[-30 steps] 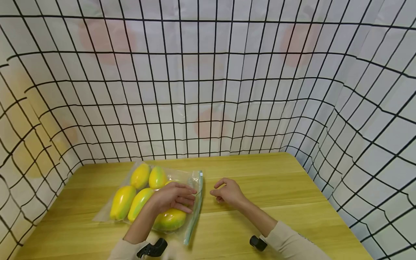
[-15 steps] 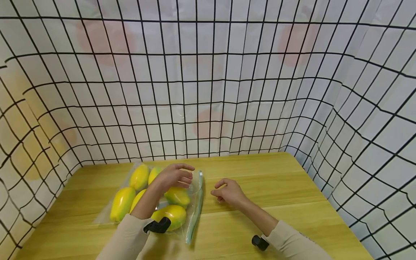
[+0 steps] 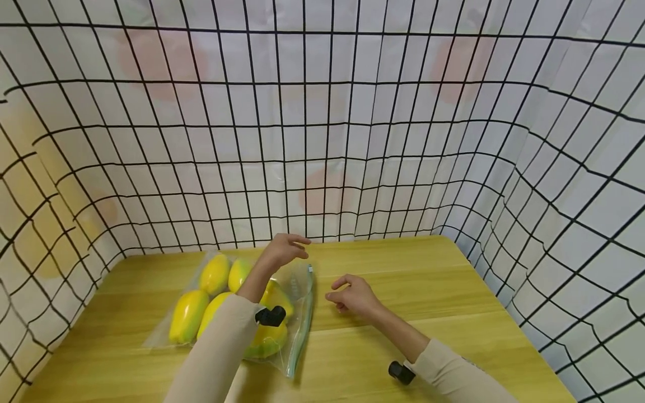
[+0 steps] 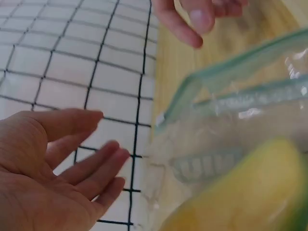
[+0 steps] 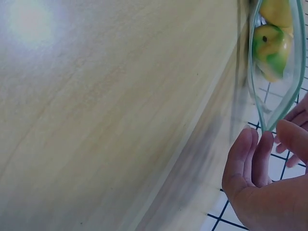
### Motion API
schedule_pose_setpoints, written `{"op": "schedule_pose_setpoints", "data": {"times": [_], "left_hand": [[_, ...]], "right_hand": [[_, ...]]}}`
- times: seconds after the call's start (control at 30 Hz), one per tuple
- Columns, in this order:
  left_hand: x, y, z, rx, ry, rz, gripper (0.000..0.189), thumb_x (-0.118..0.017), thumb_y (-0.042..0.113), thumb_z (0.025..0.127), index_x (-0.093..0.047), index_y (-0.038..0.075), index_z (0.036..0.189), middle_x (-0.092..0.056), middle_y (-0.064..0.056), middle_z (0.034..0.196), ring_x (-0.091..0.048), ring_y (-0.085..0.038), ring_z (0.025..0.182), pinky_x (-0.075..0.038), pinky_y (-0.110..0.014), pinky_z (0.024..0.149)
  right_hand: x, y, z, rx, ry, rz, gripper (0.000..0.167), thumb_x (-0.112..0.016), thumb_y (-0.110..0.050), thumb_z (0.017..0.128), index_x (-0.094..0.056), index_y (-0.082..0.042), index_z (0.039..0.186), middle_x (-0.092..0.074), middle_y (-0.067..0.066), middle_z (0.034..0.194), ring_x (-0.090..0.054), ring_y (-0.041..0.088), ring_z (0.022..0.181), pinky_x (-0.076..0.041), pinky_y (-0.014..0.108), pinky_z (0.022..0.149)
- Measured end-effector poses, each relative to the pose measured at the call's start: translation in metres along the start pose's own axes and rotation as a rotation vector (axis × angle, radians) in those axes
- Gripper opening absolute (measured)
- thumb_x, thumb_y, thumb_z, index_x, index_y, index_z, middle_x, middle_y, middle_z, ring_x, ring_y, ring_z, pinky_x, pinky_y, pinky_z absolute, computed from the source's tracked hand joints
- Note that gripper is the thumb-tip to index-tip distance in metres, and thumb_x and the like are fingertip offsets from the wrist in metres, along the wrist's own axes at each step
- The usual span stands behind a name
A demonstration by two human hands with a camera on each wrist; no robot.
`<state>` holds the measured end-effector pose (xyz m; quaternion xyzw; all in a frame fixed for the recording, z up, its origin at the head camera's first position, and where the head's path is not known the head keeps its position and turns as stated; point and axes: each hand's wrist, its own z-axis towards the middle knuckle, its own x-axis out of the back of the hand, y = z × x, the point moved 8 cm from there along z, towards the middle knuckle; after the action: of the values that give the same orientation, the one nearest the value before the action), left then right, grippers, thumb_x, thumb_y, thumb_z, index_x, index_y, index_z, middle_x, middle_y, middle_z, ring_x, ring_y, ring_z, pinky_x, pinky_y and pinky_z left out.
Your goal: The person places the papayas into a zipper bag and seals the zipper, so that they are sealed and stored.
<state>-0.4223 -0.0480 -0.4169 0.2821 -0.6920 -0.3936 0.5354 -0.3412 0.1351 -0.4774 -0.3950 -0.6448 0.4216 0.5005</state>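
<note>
A clear zip bag (image 3: 294,280) lies at the left of the table, filled with several yellow-green, papaya-like fruits (image 3: 187,316). Its green zip edge (image 3: 304,330) faces right, and in the right wrist view the mouth gapes between two green strips (image 5: 252,72). My left hand (image 3: 284,249) is beyond the bag's far right corner, fingers relaxed and holding nothing; the white slider (image 4: 160,119) is near its fingertips in the left wrist view. To the right of the zip edge, my right hand (image 3: 355,296) has loosely bent fingers, with nothing between thumb and fingertips.
The wooden table (image 3: 413,268) is bordered at the back and sides by a white cloth with a black grid (image 3: 322,140). A dark wrist camera (image 3: 271,316) on the left sleeve overlaps the bag.
My left hand has moved from above the fruits, away from me and slightly right, to the bag's far corner. The right hand and the bag have stayed nearly still.
</note>
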Motion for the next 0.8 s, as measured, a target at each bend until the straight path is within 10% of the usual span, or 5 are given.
{"op": "schedule_pose_setpoints", "data": {"times": [0.43,0.8], "left_hand": [[-0.003,-0.014,0.016,-0.106,0.003,0.259,0.028,-0.078,0.015,0.087,-0.078,0.009,0.114,-0.076,-0.011,0.114,-0.072,-0.028,0.099,-0.060,-0.039,0.081],[-0.016,-0.015,0.020,-0.087,-0.020,0.356,0.022,-0.076,0.013,0.086,-0.081,0.011,0.108,-0.071,-0.010,0.127,-0.061,-0.031,0.124,-0.058,-0.037,0.087]], "right_hand": [[0.004,0.002,0.002,0.025,0.000,0.001,0.036,-0.078,-0.014,0.088,-0.063,0.008,0.112,-0.070,0.020,0.089,-0.067,0.024,0.070,-0.062,0.035,0.066],[-0.003,0.006,0.009,0.000,-0.010,-0.003,0.032,-0.076,-0.014,0.090,-0.064,0.007,0.111,-0.071,0.021,0.090,-0.065,0.023,0.070,-0.060,0.035,0.067]]}}
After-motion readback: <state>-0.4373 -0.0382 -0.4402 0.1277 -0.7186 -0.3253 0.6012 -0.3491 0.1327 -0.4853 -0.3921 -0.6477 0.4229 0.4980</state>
